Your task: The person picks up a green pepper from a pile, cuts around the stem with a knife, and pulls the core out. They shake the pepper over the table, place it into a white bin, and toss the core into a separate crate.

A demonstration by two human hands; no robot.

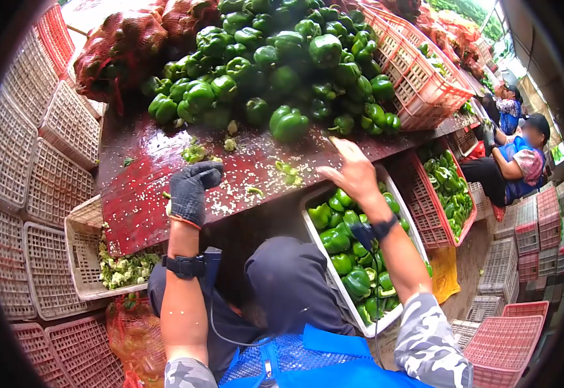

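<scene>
My left hand (194, 193), in a dark glove, is over the left part of the red table (139, 213). Its fingers are curled together; a bit of green shows beside the palm, but what they hold is hidden. My bare right hand (353, 169) reaches over the table edge with thumb and fingers apart and nothing in it. Beyond it, a single green pepper (288, 123) lies at the front of a large heap of green peppers (282, 58). Seeds and green scraps (288, 172) lie between my hands. Below my right hand stands a white crate (393, 317) of peppers.
A crate (85, 258) of cores stands at the left, near stacked crates (68, 129). Mesh sacks (123, 52) lie at the back left. A tilted crate (417, 71) and a red crate (422, 207) are at the right. Two people (521, 161) sit farther right.
</scene>
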